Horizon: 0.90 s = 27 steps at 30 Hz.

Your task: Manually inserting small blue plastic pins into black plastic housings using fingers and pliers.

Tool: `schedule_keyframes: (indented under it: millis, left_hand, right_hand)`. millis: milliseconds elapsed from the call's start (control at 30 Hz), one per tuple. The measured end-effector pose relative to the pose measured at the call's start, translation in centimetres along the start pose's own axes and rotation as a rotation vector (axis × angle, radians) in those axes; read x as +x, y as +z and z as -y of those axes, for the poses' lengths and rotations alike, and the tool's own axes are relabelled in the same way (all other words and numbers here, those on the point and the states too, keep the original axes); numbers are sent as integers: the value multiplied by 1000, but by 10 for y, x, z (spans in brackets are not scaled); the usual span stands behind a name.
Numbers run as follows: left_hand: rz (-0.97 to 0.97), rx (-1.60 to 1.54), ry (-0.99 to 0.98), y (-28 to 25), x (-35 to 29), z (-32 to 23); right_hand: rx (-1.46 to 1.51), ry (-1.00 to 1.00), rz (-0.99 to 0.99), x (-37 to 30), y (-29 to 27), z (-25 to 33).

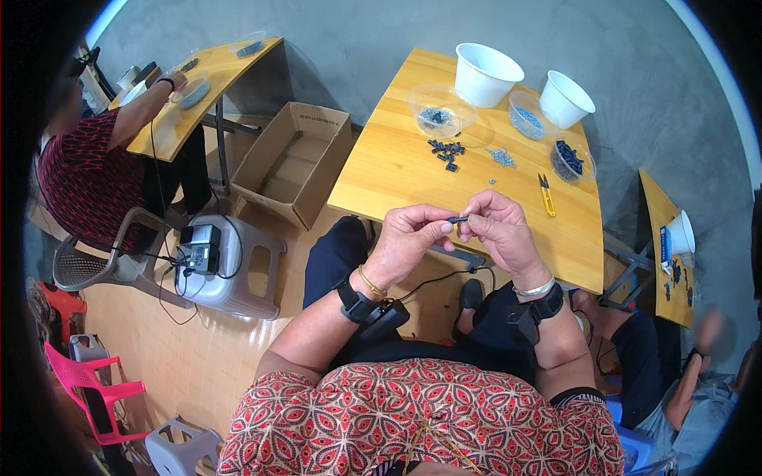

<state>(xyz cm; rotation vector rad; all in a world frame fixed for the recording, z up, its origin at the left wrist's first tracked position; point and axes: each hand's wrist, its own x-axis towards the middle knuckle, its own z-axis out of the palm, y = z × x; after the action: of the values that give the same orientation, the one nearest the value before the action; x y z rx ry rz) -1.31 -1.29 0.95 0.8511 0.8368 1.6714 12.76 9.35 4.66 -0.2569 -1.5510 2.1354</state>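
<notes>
Patterned red shirt (pixel 421 404), foremost; beyond, your left hand (pixel 409 238) and right hand (pixel 506 232), fingertips clamped on a small dark part (pixel 458 220) near the table (pixel 381 174): seemingly two-handed fitting, next needing steady alignment.

Left hand (pixel 409 240) and right hand (pixel 506 234) pinch slim dark part (pixel 458 220); yellow snips (pixel 548 200) on wooden table (pixel 381 178).

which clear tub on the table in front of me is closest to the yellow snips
The rightmost tub, holding black parts: it sits right behind the yellow snips, while the left tub and middle tub are farther away.
</notes>
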Motion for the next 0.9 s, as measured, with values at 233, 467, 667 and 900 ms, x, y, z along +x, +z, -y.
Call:
schedule_keyframes:
  millis: [233,467,667,900]
  left_hand:
    - [-6,83,-39,1,-2,-4]
    - [190,-35,-216,-12,1,-10]
    - [376,-69,-458,-19,0,-13]
    - [126,-161,-419,-20,-1,10]
  right_hand:
    - [-298,-24,-25,-1,2,6]
    - [-971,-371,356,-1,9,25]
    - [-1211,-576,675,-3,22,32]
    - [-1206,-528,477,-7,4,11]
